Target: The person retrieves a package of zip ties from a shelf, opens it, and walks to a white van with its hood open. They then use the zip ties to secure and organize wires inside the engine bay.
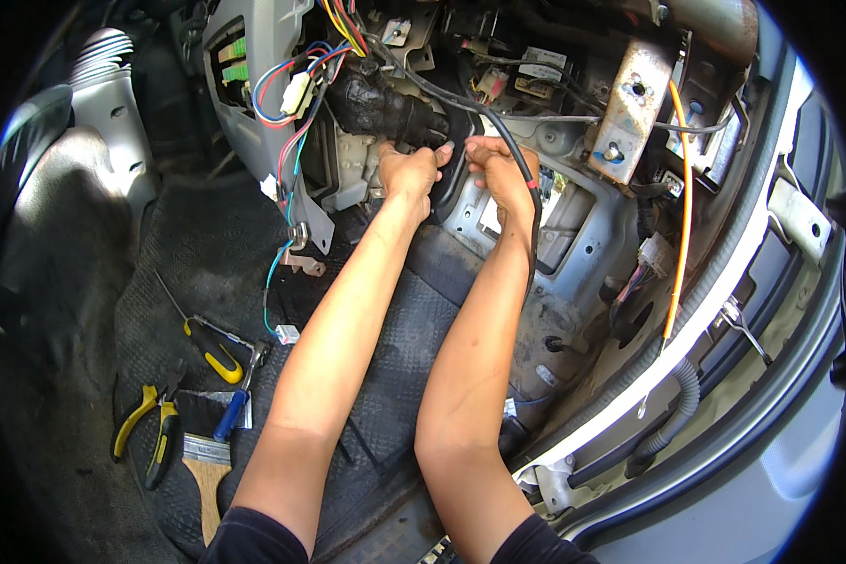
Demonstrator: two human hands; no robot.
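Black ribbed cable (522,179) is pinched by the right hand (500,169) and the left hand (409,172), fingers curled tight.

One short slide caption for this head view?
Both hands, left hand and right hand, grip a black cable under a car dashboard.

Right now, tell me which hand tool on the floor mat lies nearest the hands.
The yellow-handled screwdriver. It lies higher on the mat than the pliers, the blue-handled tool and the brush.
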